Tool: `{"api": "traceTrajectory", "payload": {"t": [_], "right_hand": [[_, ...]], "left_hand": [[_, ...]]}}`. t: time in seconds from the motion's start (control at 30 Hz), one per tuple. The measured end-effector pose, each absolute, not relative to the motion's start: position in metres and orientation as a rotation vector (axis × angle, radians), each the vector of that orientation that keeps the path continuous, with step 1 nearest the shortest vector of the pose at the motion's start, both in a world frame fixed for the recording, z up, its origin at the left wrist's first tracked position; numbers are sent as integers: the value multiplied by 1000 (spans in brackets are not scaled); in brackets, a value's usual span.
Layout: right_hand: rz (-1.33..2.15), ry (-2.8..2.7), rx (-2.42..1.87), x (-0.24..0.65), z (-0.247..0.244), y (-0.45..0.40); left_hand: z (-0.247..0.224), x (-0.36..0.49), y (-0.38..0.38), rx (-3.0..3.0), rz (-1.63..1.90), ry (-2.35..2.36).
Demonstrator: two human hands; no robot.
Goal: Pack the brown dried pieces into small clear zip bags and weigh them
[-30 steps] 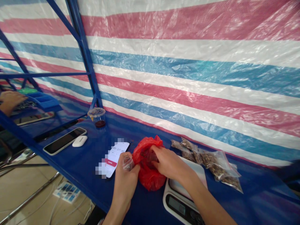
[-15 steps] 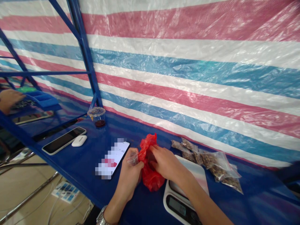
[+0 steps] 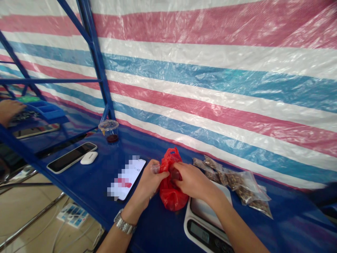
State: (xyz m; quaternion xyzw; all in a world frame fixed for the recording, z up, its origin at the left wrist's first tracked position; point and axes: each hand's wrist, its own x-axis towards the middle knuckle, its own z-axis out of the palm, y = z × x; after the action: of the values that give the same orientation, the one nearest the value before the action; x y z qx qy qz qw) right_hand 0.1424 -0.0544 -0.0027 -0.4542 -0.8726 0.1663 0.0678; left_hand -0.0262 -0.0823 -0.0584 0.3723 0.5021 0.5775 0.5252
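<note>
A crumpled red plastic bag (image 3: 173,199) rests on the blue table between my hands. My left hand (image 3: 150,181) is closed on the bag's left rim, and a small clear plastic bag (image 3: 155,169) sticks out among its fingers. At the mouth of the red bag, the fingers of my right hand (image 3: 191,181) reach inside; their tips are partly hidden, and what they hold is unclear. Under my right forearm lies a white digital scale (image 3: 198,233). Several clear zip bags of brown dried pieces (image 3: 244,193) are piled to its right.
A lit phone (image 3: 130,179), a dark phone (image 3: 72,157), a white case (image 3: 89,158) and a lidded cup (image 3: 109,131) stand left. Beyond the blue frame (image 3: 96,59), another person's hand (image 3: 10,110) is near a blue tray (image 3: 50,110). Striped sheeting hangs behind.
Both hands have shifted slightly right and up with the red bag's mouth. More of my left forearm and watch shows.
</note>
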Motion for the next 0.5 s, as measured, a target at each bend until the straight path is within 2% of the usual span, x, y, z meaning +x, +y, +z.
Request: {"api": "traceTrajectory", "payload": {"t": [0.23,0.5], "right_hand": [[416,-2514,-1393,151,2,-49],[396,-2575,-1467,137,-13,-51]], "left_hand": [[-75,-23,-79,958,1443,1320],[-70,-23,-89,803,1490,1311]]}}
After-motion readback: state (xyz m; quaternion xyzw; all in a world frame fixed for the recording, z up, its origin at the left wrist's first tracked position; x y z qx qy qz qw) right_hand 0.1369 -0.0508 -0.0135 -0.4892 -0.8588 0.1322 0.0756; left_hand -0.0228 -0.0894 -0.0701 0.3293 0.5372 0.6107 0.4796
